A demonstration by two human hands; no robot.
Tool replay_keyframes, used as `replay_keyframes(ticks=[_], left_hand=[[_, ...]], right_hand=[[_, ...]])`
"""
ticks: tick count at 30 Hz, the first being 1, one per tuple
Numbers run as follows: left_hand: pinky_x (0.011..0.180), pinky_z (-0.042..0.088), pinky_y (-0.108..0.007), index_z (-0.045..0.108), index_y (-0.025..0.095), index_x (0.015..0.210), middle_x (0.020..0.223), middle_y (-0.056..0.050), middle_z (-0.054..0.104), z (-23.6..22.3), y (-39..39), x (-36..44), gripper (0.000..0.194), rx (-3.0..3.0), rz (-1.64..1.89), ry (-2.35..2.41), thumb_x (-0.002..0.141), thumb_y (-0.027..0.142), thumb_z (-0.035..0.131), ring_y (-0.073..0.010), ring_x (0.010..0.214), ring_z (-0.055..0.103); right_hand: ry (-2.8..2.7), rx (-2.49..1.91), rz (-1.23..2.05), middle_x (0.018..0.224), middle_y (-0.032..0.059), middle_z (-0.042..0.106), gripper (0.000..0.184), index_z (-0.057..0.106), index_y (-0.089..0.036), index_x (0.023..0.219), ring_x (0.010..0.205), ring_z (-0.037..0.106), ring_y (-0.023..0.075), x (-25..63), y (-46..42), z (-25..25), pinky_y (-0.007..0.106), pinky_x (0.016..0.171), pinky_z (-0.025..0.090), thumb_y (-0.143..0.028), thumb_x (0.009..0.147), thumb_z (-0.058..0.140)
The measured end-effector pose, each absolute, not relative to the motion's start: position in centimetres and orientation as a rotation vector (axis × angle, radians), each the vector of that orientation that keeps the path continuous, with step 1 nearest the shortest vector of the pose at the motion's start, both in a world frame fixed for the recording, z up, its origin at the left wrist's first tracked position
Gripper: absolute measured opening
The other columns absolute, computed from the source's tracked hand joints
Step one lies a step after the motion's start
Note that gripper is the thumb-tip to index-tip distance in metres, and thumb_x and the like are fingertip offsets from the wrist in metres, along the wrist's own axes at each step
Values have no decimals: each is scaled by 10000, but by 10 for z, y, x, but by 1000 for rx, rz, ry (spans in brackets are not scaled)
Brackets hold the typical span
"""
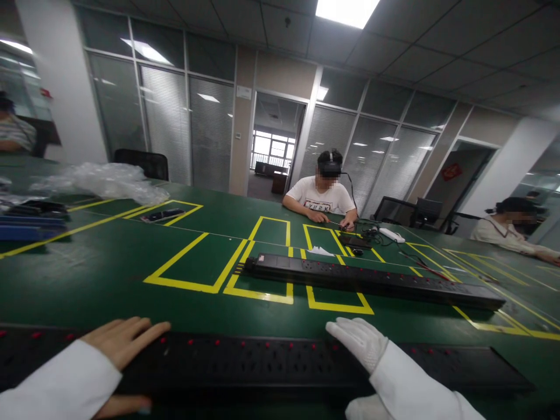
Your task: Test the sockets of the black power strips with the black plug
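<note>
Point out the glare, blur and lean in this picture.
Head view: ceiling light blown out to white, lamp reflections on the glass partitions; head view: near power strip looks soft, blue box at far left smeared; head view: pillars at both sides lean.

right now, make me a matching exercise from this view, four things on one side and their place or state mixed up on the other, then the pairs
Things
1. left hand
2. right hand
3. near power strip
4. far power strip

Place or state
A. lying across yellow tape outlines
B. covered by a white glove
C. on the green table, with both hands over it
D. bare, with its fingers stretched out

Right pairs
1-D
2-B
3-C
4-A
</note>
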State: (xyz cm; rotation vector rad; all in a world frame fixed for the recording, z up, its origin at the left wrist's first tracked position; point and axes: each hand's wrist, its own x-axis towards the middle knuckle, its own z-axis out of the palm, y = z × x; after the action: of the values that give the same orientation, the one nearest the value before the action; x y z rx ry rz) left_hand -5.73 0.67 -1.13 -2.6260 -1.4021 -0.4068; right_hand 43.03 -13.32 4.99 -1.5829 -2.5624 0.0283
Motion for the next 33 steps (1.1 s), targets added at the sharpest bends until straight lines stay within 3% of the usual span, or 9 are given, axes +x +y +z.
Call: replay_keyframes(ticks=[6,8,9,12,15,17,21,26,33], left_hand=[[940,387,-533,481,153,1347,1217,-239,581,39,6,96,907,-2815,154,-1463,587,601,692,-410,1114,543],[946,369,-546,445,141,1369,1241,-262,553,41,1,141,965,-2872,122,-1412,595,674,659,-418,1129,526],[934,375,-552,447,130,1365,1230,-279,553,40,0,159,995,-2903,125,-1387,572,687,673,-428,1122,528],[956,349,-548,404,121,1388,1257,-291,525,39,-2,196,984,-2975,89,-1306,602,638,694,-423,1155,500],[962,368,-511,332,158,1429,1299,-239,519,40,-1,203,1033,-3057,71,-1208,587,616,717,-389,1163,503],[982,366,-494,314,141,1437,1344,-211,493,41,2,189,1042,-3073,55,-1193,598,629,694,-378,1194,479],[1009,329,-518,435,8,1344,1347,-249,478,37,10,144,778,-2971,35,-1348,786,545,507,-386,1239,431],[975,330,-565,457,20,1333,1275,-258,530,30,11,125,896,-2896,35,-1392,649,569,642,-416,1111,507],[986,323,-536,445,45,1349,1303,-243,516,27,6,141,867,-2902,-4,-1347,695,582,632,-398,1131,494]], right_hand=[[-2552,-1682,235,1469,207,322,1089,322,-88,1456,1363,295,355,398,-86,66,538,1127,195,-651,606,707],[-2388,-1694,407,1421,161,420,1055,398,-146,1424,1303,405,328,403,-69,72,497,1102,291,-540,532,801],[-2308,-1721,439,1385,130,475,1004,410,-182,1415,1250,479,293,409,-58,75,448,1056,380,-505,549,802],[-2236,-1811,303,1382,73,496,700,395,-204,1415,1258,478,205,442,-14,82,340,1075,358,-454,800,617],[-2228,-1979,162,1441,200,384,961,435,-82,1382,1338,320,371,479,35,80,452,1113,238,-341,544,828],[-2175,-2119,195,1337,224,495,961,436,-58,1369,1213,488,347,496,60,72,434,1013,377,-454,575,807],[-2172,-2217,275,996,94,667,739,563,-128,1180,860,640,210,501,77,58,342,768,497,-565,615,752],[-2259,-2193,171,863,51,650,683,614,-161,1000,787,618,220,478,65,62,283,666,456,-628,526,763],[-2480,-1958,-35,795,33,626,706,582,-211,860,709,607,224,402,47,56,267,560,378,-815,500,637]])
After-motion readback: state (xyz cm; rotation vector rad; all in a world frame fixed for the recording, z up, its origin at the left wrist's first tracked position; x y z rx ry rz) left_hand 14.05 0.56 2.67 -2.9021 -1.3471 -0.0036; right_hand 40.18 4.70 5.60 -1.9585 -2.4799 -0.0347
